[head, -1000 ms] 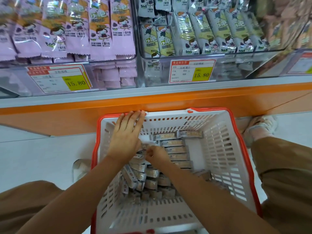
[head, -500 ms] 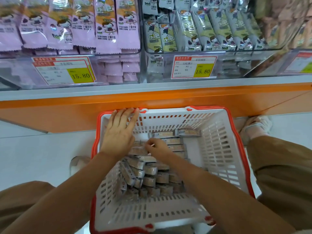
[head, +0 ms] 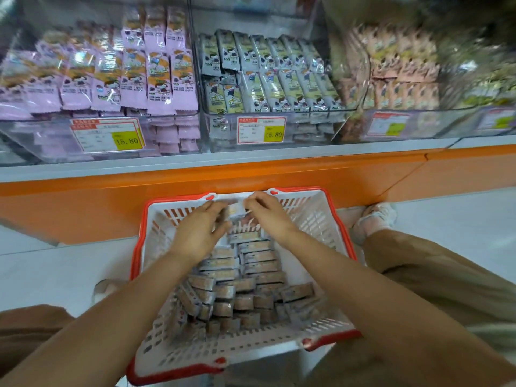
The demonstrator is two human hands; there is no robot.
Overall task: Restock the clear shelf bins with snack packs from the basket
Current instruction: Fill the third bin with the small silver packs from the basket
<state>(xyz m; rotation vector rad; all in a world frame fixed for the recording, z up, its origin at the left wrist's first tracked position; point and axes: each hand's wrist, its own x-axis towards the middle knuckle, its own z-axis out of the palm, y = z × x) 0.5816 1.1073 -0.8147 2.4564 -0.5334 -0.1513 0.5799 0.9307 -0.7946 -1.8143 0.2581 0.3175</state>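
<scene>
L hand (head: 201, 230), R hand (head: 268, 216) w/ pack (head: 236, 212) (basket (head: 329, 219))

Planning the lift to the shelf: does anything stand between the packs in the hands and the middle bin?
Nothing loose does. The left hand and right hand hold the packs above the far end of the basket. The orange ledge and the clear front wall of the middle bin rise between, so they must go over.

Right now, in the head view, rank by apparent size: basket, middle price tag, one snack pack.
1. basket
2. middle price tag
3. snack pack; tag is farther away, so these two are unsure.
</scene>
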